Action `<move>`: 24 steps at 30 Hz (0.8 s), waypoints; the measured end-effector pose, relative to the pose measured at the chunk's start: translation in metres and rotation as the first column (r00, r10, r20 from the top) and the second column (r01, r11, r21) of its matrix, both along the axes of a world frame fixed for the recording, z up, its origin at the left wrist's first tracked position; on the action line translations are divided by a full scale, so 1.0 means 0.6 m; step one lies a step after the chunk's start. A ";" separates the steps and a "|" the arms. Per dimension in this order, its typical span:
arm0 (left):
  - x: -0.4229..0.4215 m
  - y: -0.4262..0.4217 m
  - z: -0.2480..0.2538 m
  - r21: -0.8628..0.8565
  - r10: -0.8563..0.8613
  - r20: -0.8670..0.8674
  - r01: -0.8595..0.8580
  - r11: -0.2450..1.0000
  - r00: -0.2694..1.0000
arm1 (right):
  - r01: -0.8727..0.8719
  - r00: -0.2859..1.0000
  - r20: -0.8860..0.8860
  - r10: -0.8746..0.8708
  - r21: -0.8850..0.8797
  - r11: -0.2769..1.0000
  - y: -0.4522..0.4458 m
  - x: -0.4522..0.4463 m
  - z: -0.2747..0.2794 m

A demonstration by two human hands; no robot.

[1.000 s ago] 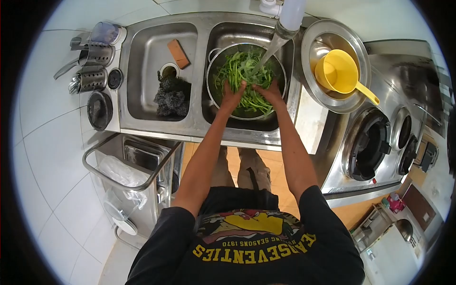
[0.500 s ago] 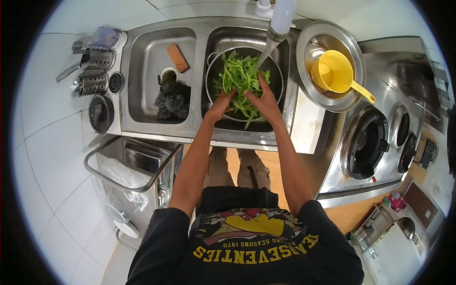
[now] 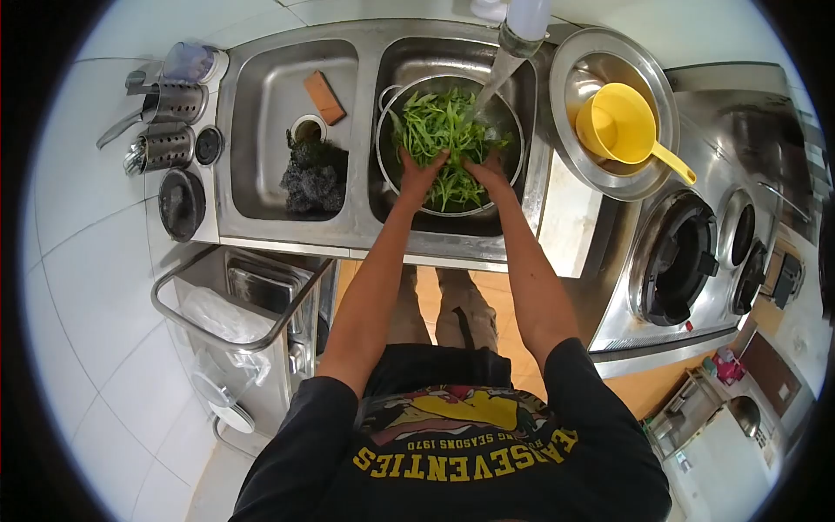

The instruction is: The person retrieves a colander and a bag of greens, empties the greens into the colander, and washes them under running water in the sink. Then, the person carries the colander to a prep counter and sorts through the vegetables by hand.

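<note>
Green leafy vegetables (image 3: 442,117) fill a round metal basin (image 3: 389,178) standing in the right sink bowl (image 3: 396,65). My left hand (image 3: 421,177) grips the near left side of the heap, its thumb over the stems. On the right side, my right hand (image 3: 489,174) also has hold of greens, with its fingertips buried among the leaves. Water runs from the white tap pipe (image 3: 527,19) into the basin by the right edge of the leaves.
In the left sink bowl (image 3: 261,96) lie an orange-brown block (image 3: 323,97) and dark scouring mesh (image 3: 311,178). A yellow dipper (image 3: 617,126) rests in a wide steel bowl (image 3: 570,165) at right, beside a gas stove (image 3: 626,317). Perforated holders (image 3: 168,150) stand left.
Both hands have shifted a little, and the greens have been gathered and turned over toward the far side of the basin. The view has moved slightly.
</note>
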State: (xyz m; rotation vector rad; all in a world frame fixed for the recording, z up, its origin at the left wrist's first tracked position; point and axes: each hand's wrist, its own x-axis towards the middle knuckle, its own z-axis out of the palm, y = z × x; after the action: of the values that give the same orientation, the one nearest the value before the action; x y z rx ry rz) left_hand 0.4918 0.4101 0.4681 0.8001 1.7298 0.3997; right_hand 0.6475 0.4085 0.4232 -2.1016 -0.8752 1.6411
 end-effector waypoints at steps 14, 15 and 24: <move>-0.055 -0.012 0.013 -0.208 0.282 0.571 -0.197 0.958 0.771 | 0.068 0.983 -0.181 -0.003 0.350 0.934 -0.031 0.029 0.038; -0.055 -0.002 0.037 -0.216 0.208 0.459 -0.119 0.969 0.864 | 0.061 0.981 -0.192 0.011 0.363 0.930 -0.036 0.033 0.045; -0.050 0.000 -0.039 0.498 -0.063 -0.213 0.163 0.852 0.975 | -0.137 0.984 0.136 0.113 0.185 0.973 -0.008 0.027 0.019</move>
State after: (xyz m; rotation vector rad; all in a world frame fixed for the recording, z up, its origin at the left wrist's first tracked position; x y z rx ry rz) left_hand 0.4617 0.4102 0.4445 1.3586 1.7584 0.7436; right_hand 0.6640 0.4037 0.4346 -2.0668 -1.1800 1.4291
